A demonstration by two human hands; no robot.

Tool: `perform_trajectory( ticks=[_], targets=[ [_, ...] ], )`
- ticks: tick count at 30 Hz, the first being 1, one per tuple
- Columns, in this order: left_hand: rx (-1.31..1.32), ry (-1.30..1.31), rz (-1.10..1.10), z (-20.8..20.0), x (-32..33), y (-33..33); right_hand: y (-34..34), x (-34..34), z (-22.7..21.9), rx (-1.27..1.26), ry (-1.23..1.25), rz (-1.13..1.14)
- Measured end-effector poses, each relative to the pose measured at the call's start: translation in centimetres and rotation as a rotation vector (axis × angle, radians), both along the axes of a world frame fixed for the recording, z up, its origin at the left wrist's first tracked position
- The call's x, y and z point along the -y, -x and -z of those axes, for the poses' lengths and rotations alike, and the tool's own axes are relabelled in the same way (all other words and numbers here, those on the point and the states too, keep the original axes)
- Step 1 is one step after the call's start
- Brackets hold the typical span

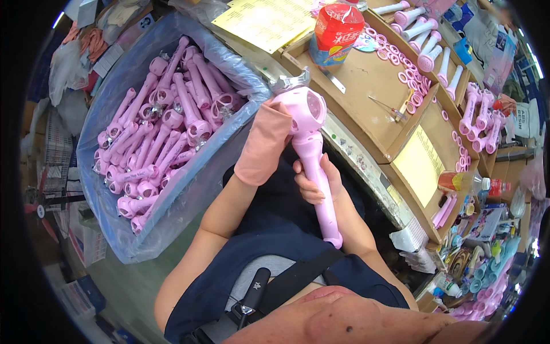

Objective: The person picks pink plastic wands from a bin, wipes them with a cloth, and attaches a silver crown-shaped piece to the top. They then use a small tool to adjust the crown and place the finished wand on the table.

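Clamping a pink wand (312,156) by its shaft in the right hand (309,188). Touching its round head with the gloved left hand (264,143), below a silver piece (291,82); not being able to tell whether pinching. Holding the wand between the counter's (358,165) near edge and a blue-lined bin's (229,129) right corner. Facing a cardboard tray (366,94), with a red-labelled bottle (336,34) standing at its left corner.

A held pink wand (312,155) leans slightly left, its round head (301,109) silver-topped.
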State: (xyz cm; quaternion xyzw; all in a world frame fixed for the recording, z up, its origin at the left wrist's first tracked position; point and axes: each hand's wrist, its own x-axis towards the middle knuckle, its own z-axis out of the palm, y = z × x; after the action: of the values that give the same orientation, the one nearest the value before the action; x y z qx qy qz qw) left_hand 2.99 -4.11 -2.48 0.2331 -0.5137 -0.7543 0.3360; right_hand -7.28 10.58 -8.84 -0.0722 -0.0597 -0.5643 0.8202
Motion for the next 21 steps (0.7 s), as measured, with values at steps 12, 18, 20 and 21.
perform_trajectory(
  ticks=[12, 18, 20, 21],
  targets=[
    [0.340, 0.483, 0.164, -0.7, 2.4, 0.3, -0.9, 0.4, 0.9, 0.206, 0.077, -0.046],
    [-0.003, -0.034, 0.241, -2.6, 0.8, -0.4, -0.9, 0.2, 0.4, 0.227, 0.206, -0.055],
    [-0.165, -0.245, 0.288, -3.0, 0.4, -0.8, -1.1, 0.2, 0.1, 0.242, 0.189, -0.095],
    [-0.251, -0.417, 0.331, -3.2, 0.4, -1.0, -1.2, 0.2, 0.0, 0.259, 0.163, -0.113]
  ],
)
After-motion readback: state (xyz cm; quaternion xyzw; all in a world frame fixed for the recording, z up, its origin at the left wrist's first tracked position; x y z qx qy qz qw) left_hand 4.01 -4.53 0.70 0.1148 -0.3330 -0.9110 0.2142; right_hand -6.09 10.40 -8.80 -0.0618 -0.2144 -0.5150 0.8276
